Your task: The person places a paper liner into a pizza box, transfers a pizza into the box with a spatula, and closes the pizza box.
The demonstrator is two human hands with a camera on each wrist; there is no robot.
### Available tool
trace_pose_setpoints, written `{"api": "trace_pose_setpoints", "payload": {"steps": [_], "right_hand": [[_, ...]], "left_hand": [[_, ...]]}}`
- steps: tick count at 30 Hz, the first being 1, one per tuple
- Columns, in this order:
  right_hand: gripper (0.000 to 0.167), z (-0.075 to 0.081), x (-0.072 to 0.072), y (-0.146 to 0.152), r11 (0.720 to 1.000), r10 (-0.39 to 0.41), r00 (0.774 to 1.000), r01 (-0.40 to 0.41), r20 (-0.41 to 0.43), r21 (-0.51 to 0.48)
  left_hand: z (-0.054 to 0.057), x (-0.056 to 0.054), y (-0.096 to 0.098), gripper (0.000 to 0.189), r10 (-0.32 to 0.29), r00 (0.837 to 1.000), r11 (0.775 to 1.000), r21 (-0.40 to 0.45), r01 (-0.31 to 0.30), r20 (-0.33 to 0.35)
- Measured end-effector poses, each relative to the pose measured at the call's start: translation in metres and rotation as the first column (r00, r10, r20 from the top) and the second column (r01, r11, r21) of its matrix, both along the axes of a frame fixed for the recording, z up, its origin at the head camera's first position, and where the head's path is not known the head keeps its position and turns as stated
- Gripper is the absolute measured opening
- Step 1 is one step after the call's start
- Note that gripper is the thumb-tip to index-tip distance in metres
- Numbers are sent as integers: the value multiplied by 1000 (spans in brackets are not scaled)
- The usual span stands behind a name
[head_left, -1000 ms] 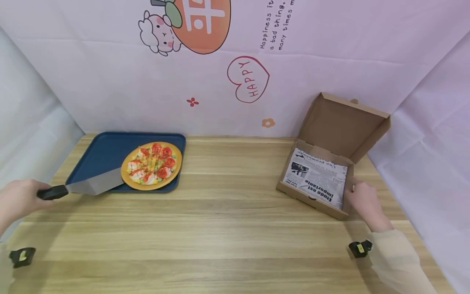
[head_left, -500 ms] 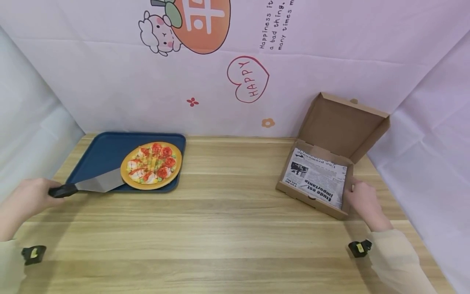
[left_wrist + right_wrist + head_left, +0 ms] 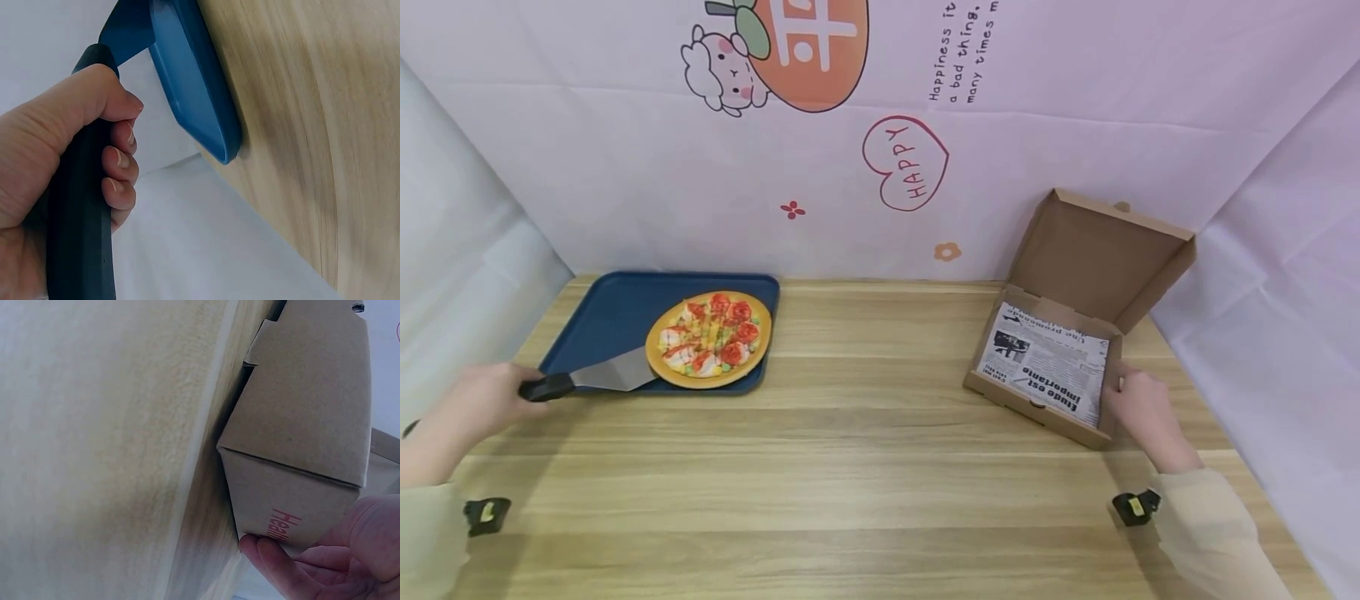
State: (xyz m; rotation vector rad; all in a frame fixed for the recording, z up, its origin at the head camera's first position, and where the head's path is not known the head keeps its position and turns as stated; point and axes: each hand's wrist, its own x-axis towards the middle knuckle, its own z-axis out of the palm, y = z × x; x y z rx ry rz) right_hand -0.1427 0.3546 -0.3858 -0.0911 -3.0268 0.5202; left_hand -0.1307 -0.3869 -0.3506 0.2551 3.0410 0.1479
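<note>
One wood-grain table [image 3: 865, 475] carries an open cardboard pizza box [image 3: 1097, 258] and, well to its left, a blue tray [image 3: 613, 321]. A spatula [image 3: 613, 372] meets the edge of the pizza [image 3: 709, 340] on that tray. The left hand [image 3: 478, 408] wraps its black handle [image 3: 81, 244]; the right hand [image 3: 1145, 408] grips the box's side, whose red lettering [image 3: 284, 525] only the right-wrist view shows.

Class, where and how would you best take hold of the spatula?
Probably by its black handle, from the person's left, wrapped round as the left hand does: the handle is thick and points away from the pizza, whose edge the thin, flat blade reaches.
</note>
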Motion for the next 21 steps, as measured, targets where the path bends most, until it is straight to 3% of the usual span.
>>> {"api": "trace_pose_setpoints", "payload": {"steps": [9,21], "right_hand": [[17,1,1,0,1000,-9,1000,9,28,8],[17,1,-1,1,1000,-2,1000,2,2,16]], "left_hand": [[-5,-7,7,29,-20,1000,999,48,19,20],[-9,-14,16,24,-44,999,997,67,43,11]]}}
